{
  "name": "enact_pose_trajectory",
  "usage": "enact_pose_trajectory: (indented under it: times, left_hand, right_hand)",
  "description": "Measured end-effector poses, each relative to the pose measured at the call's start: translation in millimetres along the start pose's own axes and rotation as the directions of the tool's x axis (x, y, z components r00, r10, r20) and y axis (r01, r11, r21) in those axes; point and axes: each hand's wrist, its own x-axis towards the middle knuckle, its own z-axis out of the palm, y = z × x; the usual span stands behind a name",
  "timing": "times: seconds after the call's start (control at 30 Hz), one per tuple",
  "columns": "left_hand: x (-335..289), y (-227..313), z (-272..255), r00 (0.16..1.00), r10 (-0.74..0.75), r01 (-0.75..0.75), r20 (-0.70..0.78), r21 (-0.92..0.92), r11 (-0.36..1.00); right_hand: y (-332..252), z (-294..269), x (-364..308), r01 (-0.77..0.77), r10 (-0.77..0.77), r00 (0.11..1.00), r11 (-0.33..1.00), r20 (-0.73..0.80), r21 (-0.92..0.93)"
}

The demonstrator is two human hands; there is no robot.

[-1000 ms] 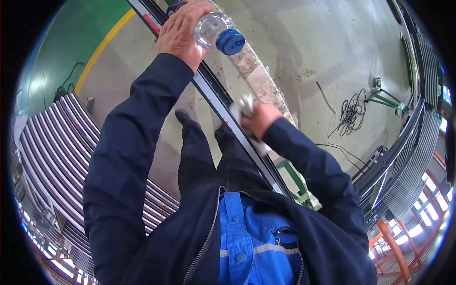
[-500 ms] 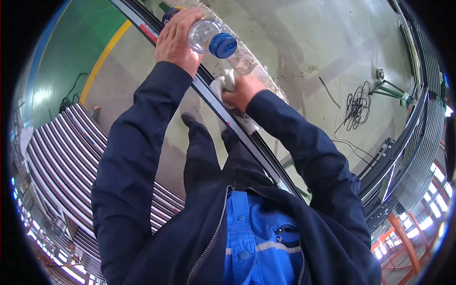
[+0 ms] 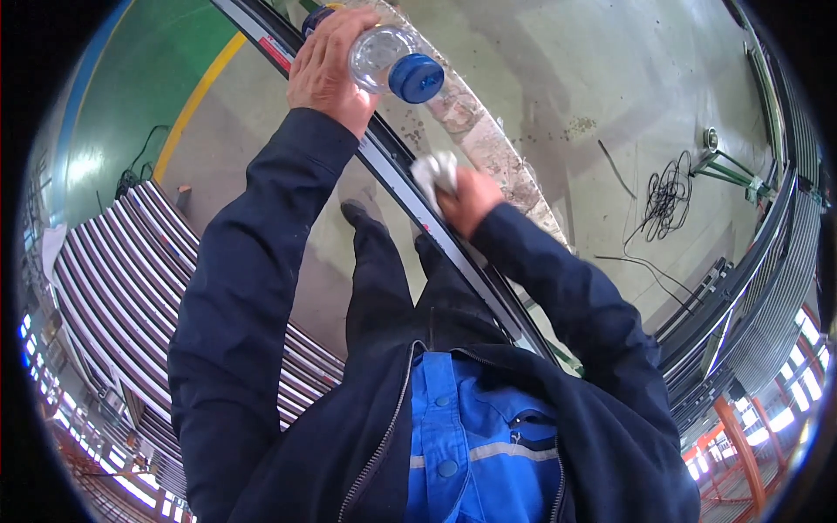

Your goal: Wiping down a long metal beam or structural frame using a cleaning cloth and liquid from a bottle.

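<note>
My left hand is wrapped round a clear plastic bottle with a blue cap, tilted so that the cap points toward me. Its fingers hide part of the bottle. In my right hand, slightly blurred, is a bunched white cloth, pressed against or just over a long dark metal profile. The profile runs diagonally beneath both hands, from the far left to the near right. A pale strip shows along its side.
A worn, stained beam lies beyond the profile. Many striped profiles are laid side by side at the left. On the right are a coiled black cable on the floor, a green metal stand and stacked long profiles.
My right hand has moved a little toward me and to the right along the profile with the cloth. The left hand keeps its grip on the bottle, almost unmoved.
</note>
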Motion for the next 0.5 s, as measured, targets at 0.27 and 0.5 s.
enact_pose_trajectory:
  times: [0.27,0.5]
  left_hand:
    - [-5.4,-6.0,-1.3,1.000,-0.006,0.006,0.004,0.001,1.000]
    - [-5.7,-14.5,4.8,1.000,0.004,-0.004,-0.025,-0.021,1.000]
  right_hand:
    - [5.5,-16.9,-4.7,-0.152,0.134,0.964,0.986,0.231,0.063]
    - [-26.3,-16.9,5.4,-0.204,0.216,0.969,0.973,0.119,-0.107]
